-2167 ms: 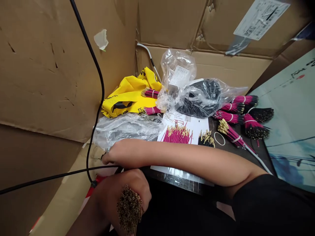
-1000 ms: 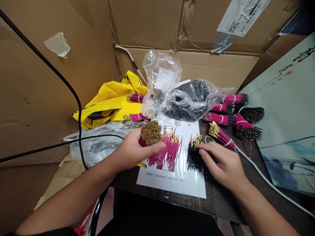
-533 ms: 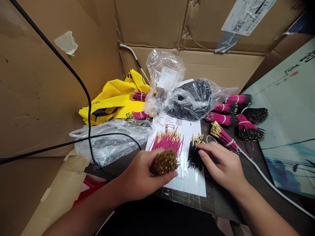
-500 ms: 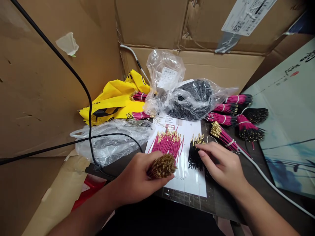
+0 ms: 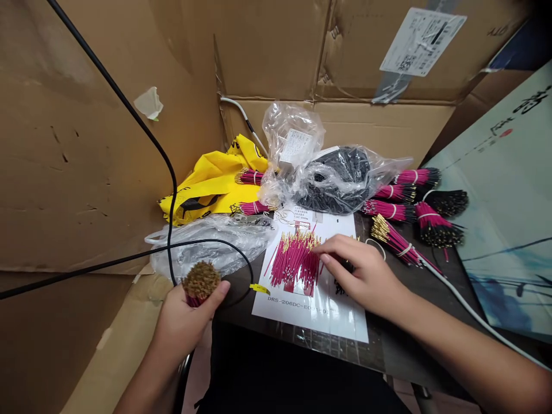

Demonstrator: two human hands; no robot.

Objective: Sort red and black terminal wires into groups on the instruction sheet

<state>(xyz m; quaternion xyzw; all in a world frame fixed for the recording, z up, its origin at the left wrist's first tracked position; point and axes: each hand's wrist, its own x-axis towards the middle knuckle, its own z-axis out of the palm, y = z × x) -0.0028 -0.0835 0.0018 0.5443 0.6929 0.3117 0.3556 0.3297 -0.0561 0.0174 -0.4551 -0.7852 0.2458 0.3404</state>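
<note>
My left hand (image 5: 183, 316) is closed round a thick bundle of pink wires (image 5: 200, 282), its gold tips pointing up, held off the table's left edge. My right hand (image 5: 360, 276) lies over the white sheet (image 5: 314, 307), fingers stretched and reaching left to the loose pile of pink wires (image 5: 295, 261). It covers most of the loose black wires (image 5: 342, 282); whether it pinches any wire is not visible.
Banded pink and black wire bundles (image 5: 414, 198) lie at the right. A clear bag of black wires (image 5: 340, 178), a yellow bag (image 5: 211, 184) and a plastic bag (image 5: 207, 238) lie behind. A black cable (image 5: 172, 207) hangs at left. Cardboard walls surround the dark table (image 5: 388, 345).
My left hand has pulled the bundle back and left, off the sheet to the table's edge. My right hand has shifted left from the black wires to the pink pile.
</note>
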